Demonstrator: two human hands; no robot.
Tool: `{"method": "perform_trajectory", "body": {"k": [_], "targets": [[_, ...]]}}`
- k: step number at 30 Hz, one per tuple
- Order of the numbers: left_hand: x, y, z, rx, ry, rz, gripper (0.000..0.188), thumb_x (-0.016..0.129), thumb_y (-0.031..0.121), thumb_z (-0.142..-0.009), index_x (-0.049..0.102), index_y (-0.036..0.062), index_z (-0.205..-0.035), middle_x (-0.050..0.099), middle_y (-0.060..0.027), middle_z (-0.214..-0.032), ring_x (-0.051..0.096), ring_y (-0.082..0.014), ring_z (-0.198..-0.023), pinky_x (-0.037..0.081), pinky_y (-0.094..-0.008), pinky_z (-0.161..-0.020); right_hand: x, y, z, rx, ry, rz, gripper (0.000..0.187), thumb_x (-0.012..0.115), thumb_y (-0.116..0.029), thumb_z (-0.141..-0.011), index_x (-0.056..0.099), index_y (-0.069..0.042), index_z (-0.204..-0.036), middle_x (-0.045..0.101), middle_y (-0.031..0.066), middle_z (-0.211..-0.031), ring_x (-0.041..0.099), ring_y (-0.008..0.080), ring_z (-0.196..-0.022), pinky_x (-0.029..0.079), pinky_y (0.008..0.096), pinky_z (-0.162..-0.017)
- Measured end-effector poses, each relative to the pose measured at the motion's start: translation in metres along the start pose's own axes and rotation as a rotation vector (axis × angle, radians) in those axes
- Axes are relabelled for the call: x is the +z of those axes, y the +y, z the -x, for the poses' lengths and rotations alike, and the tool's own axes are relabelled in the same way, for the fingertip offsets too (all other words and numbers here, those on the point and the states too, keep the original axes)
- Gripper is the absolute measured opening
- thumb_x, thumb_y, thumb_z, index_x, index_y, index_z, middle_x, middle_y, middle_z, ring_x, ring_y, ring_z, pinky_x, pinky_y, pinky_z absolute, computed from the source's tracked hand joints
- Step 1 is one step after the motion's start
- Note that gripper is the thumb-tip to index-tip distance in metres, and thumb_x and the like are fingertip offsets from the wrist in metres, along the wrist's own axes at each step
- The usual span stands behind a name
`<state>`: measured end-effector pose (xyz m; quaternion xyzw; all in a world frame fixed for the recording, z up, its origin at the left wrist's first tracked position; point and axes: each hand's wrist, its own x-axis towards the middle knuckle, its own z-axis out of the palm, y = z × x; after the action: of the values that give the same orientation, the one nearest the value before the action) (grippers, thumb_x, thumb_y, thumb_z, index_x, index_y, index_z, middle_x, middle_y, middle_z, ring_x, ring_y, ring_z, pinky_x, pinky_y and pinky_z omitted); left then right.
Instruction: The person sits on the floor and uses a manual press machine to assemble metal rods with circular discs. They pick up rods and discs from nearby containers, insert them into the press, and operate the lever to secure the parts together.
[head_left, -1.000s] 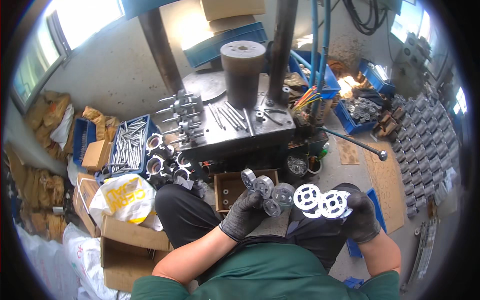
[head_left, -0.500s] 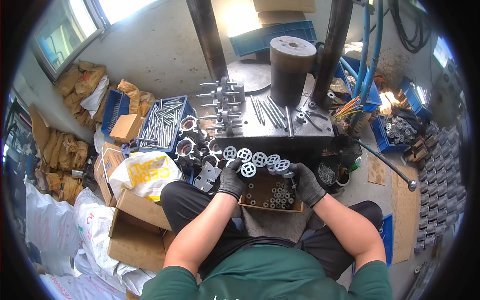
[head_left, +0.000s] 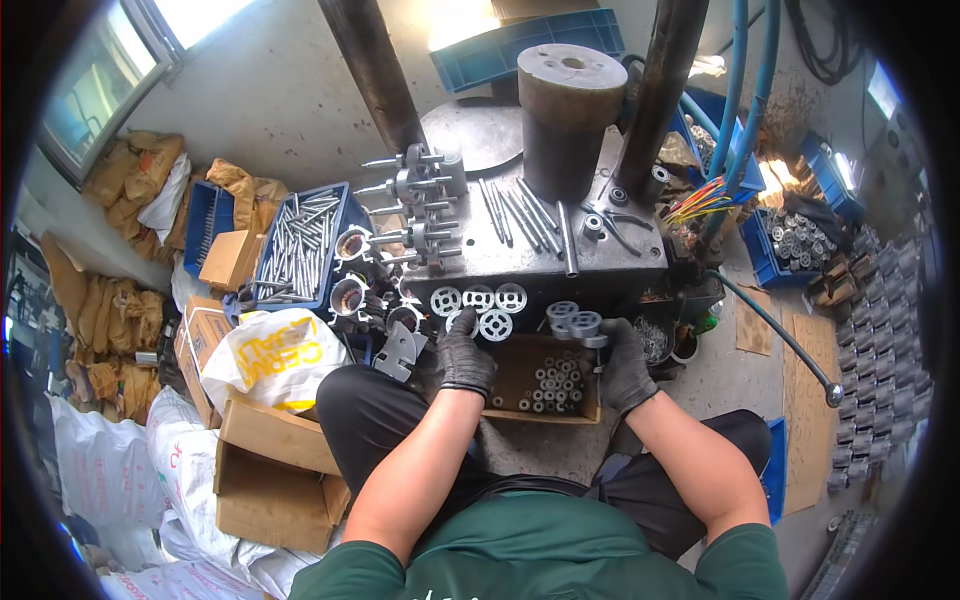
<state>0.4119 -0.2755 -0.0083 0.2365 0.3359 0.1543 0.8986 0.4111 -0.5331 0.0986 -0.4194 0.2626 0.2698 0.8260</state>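
My left hand, in a dark glove, is closed on a cluster of round metal discs with slotted cutouts. The thumb lies over them and the fingers beneath are hidden. Opposite it, my gloved right hand grips a smaller stack of the same metal discs. A gap separates the two groups. Below and between my hands stands a shallow box with several small cylindrical metal parts on its bottom.
Ahead is a metal press bed carrying loose rods, pliers and a thick cylinder. Shafts with discs line its left edge. A blue crate of rods stands left. A ball-ended lever juts out on the right.
The discs, earlier in one continuous row between both hands, are now parted into two groups. My left hand has shifted slightly left, and my right hand slightly right. The view has tilted a little.
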Motion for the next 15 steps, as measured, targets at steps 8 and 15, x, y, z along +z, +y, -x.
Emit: {"method": "perform_trajectory", "body": {"k": [8, 15], "targets": [[0.007, -0.021, 0.026, 0.01, -0.027, 0.238, 0.024, 0.074, 0.024, -0.099, 0.071, 0.0105, -0.118, 0.076, -0.0087, -0.118, 0.072, -0.0241, -0.107, 0.06, -0.0433, -0.097, -0.067, -0.041, 0.049, -0.109, 0.104, -0.068, 0.031, 0.063, -0.044, -0.086, 0.067, -0.015, -0.098, 0.063, -0.0005, -0.068, 0.057, 0.0154, -0.053, 0.042, 0.0317, -0.047], [0.033, -0.029, 0.139, -0.458, -0.396, -0.512, 0.062, 0.078, 0.045, -0.096, 0.055, 0.0086, -0.14, 0.063, -0.0132, -0.131, 0.064, -0.0277, -0.116, 0.052, -0.0455, -0.105, -0.06, -0.036, 0.088, -0.17, -0.107, 0.211, 0.034, 0.067, -0.04, -0.087, 0.069, -0.008, -0.099, 0.064, 0.0032, -0.073, 0.06, 0.0166, -0.058, 0.047, 0.0315, -0.053]]}}
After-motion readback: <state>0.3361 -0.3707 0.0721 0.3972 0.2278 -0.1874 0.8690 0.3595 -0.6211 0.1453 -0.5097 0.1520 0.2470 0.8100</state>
